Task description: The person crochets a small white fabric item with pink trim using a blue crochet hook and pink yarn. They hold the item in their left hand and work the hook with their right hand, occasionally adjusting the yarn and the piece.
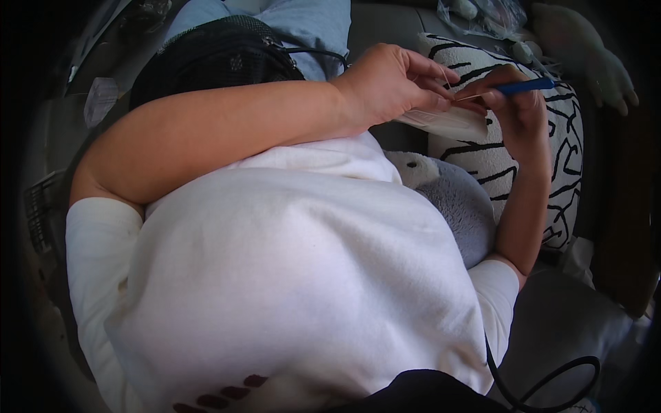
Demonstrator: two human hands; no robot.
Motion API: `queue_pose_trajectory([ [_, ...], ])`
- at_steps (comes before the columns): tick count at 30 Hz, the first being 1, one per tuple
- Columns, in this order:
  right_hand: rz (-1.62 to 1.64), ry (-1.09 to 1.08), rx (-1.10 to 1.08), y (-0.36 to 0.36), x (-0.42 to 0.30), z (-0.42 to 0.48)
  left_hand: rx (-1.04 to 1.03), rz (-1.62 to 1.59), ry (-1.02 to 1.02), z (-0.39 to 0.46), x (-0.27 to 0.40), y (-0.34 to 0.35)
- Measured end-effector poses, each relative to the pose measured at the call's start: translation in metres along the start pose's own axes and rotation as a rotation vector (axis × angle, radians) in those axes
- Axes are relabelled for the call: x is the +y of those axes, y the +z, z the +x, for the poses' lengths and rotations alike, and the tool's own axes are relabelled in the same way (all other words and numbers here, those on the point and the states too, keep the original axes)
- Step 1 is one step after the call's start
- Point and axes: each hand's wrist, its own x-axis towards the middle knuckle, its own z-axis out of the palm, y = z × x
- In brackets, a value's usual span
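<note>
My left hand [392, 85] reaches across from the left, its thumb and fingertips pinched on a thin pale strand [447, 77] that runs up by the raised index finger. Close against its fingertips, my right hand [516, 100] holds a blue-handled tool [526, 86], apparently a crochet hook, whose thin shaft points left between the two hands. The small work at the fingertips is mostly hidden. Just under the hands lies a whitish, partly see-through flat item [454, 123]; its material cannot be told.
A white cushion with black lines [563, 129] and a grey-and-white plush toy [459, 206] lie beneath my right arm. A black mesh bag [206, 62] rests by my legs. Another plush toy [573, 41] and a clear plastic bag [490, 18] are at upper right. A black cable [555, 364] loops at lower right.
</note>
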Motion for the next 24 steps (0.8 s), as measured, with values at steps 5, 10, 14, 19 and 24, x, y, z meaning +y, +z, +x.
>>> queue_pose_trajectory([
  [5, 0.315, 0.11, -0.034, -0.004, 0.016, -0.005, -0.02, -0.016, -0.015, -0.001, 0.002, -0.001],
  [10, 0.44, 0.128, -0.037, -0.004, 0.018, -0.006, -0.029, -0.015, -0.01, -0.002, 0.003, 0.0],
  [14, 0.525, 0.07, -0.057, -0.005, 0.023, -0.006, -0.031, -0.011, -0.018, -0.002, 0.004, 0.0],
  [19, 0.418, 0.091, -0.045, -0.006, 0.018, -0.007, -0.029, -0.024, -0.011, -0.002, 0.005, 0.0],
  [24, 0.271, 0.039, -0.023, -0.004, 0.011, -0.005, -0.018, -0.003, -0.011, -0.002, 0.006, 0.001],
])
